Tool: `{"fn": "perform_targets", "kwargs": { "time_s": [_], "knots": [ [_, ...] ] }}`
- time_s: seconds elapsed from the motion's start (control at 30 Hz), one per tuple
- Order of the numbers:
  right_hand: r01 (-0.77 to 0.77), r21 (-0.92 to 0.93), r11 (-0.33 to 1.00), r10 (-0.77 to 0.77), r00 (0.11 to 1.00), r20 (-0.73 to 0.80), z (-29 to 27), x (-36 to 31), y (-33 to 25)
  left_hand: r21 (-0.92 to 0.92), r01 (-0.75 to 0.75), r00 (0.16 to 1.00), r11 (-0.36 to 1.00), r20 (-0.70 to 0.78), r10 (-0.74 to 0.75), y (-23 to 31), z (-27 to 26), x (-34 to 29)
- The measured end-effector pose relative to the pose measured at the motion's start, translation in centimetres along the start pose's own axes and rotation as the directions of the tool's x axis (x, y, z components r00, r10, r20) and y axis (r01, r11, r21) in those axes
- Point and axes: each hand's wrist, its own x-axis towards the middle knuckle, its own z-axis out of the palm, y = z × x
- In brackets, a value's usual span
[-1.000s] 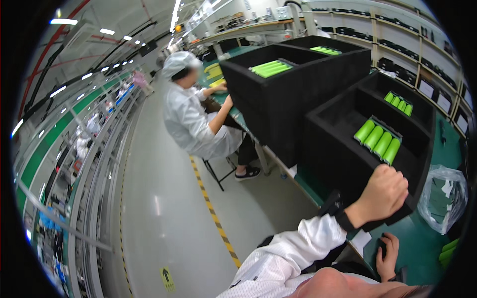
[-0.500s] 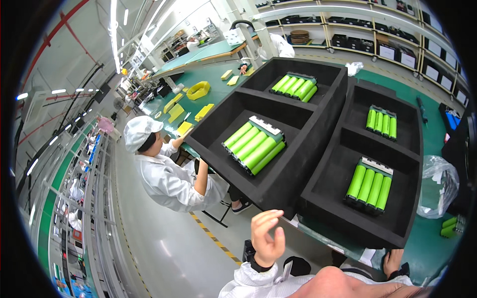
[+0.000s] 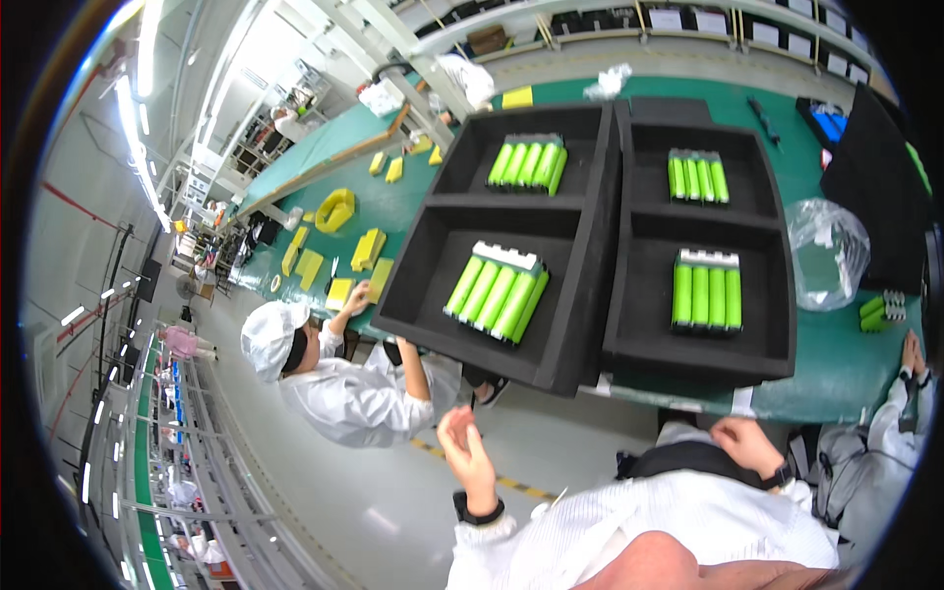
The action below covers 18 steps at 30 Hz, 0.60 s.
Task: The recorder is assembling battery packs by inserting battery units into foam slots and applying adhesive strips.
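My left hand [image 3: 468,458] is raised off the near left corner of a black foam tray [image 3: 590,280]. Its thumb stands apart from the slightly bent fingers, and it holds nothing. By my lap, below the table's front edge, my right hand [image 3: 749,447] has its fingers curled in, with nothing visible in them. Green battery packs lie one to a compartment: a larger one [image 3: 498,293] near left, another [image 3: 528,163] behind it. In the second black tray [image 3: 696,366], to the right, sit a near pack [image 3: 707,292] and a far pack [image 3: 698,177].
A co-worker [image 3: 344,393] in white sits at left, handling yellow pieces [image 3: 369,249] on the green table [image 3: 678,90]. At right lie a clear plastic bag [image 3: 829,254] and another green pack [image 3: 882,311]. Another person's hands [image 3: 913,356] rest at the right table edge.
The view has turned, so the trays appear higher and further left. My left hand sits lower and further left, still empty. My right hand shows more fully, away from the table edge.
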Motion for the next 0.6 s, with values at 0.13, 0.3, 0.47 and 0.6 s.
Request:
{"fn": "perform_targets", "kwargs": {
  "time_s": [0.13, 0.3, 0.47, 0.6],
  "knots": [
    [0.181, 0.025, 0.983, -0.183, 0.980, 0.085, 0.2, 3.1, -7.4, -0.019, -0.010, 0.999, 1.000, -0.042, 0.009, 0.2, -0.4, 4.6],
    [0.325, 0.073, 0.943, -0.330, 0.941, 0.078, 0.1, 7.0, -12.2, 0.033, -0.073, 0.996, 0.997, -0.053, 0.075, 3.2, 0.4, 7.8],
    [0.453, 0.070, 0.889, -0.458, 0.885, 0.088, 0.5, 10.8, -15.8, 0.040, -0.134, 0.990, 0.990, 0.051, 0.132, 4.7, 0.4, 10.4],
    [0.529, 0.066, 0.846, -0.533, 0.840, 0.101, 0.0, 12.5, -18.2, 0.057, -0.176, 0.976, 0.983, 0.139, 0.167, 6.6, 0.2, 12.8]
  ]
}}
